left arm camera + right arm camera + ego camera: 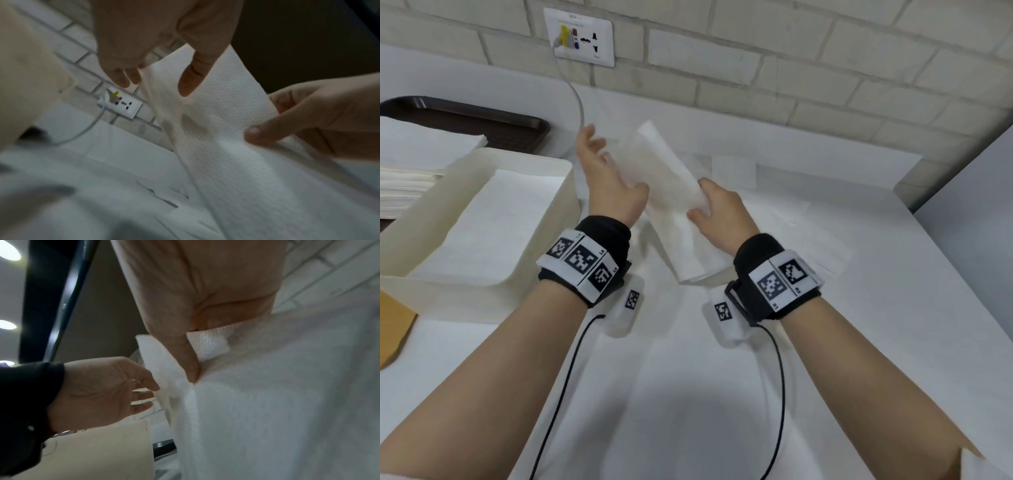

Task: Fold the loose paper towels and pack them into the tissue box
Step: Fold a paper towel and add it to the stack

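Note:
A folded white paper towel (667, 178) hangs tilted in the air above the table, its lower end near my wrists. My right hand (698, 202) pinches its right edge, with the thumb (257, 133) on the near face and the fingers behind. At the towel's upper left edge my left hand (606, 154) touches it with spread, straight fingers (148, 386) and its thumb (191, 78) lies in front of the sheet. The cream tissue box (565, 192) stands open at the left with a flat white towel lying inside.
A stack of paper towels (414, 171) sits on a dark brown tray (482, 116) behind the box. Loose white sheets (791, 222) lie on the table under and right of my hands. A wall socket (582, 37) with a plugged cable is on the brick wall.

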`<state>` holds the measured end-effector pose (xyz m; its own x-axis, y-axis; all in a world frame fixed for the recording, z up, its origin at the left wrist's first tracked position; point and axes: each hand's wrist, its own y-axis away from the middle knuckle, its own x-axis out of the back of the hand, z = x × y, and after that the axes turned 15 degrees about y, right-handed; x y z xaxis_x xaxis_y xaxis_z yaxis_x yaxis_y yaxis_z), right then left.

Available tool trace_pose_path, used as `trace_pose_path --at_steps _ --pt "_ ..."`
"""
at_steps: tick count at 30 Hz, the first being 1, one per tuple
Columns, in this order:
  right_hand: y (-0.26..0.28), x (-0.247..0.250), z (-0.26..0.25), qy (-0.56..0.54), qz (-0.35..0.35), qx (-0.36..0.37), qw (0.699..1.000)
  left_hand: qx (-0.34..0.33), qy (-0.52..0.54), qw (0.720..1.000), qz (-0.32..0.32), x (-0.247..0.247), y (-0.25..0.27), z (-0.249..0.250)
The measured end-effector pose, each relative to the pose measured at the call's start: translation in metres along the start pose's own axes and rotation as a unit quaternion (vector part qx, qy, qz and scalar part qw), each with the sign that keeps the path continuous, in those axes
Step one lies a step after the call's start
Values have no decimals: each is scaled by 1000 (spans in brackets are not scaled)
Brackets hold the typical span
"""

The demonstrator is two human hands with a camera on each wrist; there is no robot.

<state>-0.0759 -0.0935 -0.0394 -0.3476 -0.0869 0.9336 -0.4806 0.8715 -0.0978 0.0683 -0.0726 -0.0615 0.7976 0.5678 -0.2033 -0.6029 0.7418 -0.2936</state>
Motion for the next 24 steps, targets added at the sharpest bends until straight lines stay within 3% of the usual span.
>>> trace_pose_path --at_steps 4,7,11,14,16,18,20,22,24 --pt "-1 23 -7 173 -1 34 984 31 -97 986 -130 2 -9 1" --pt "1 26 -13 270 -21 46 961 147 -120 975 -120 2 -9 -15" --pt "3 7 -16 324 -129 42 936 286 -140 944 -88 5 -2 -35" --pt "4 -4 -13 316 -157 37 935 322 -186 921 -112 9 3 -41" --pt "3 -6 -11 315 -145 38 937 325 -169 925 -96 10 4 -42" --pt "1 -4 -10 295 -130 35 946 317 -124 939 -49 9 3 -43" --pt "-3 -1 -5 206 -112 15 972 314 -67 947 -22 7 2 -40" --pt "-4 2 0 52 -84 -5 995 337 -6 941 -45 6 2 -31" --pt "-2 3 -2 -79 -85 -20 993 343 39 934 -93 4 5 -20"
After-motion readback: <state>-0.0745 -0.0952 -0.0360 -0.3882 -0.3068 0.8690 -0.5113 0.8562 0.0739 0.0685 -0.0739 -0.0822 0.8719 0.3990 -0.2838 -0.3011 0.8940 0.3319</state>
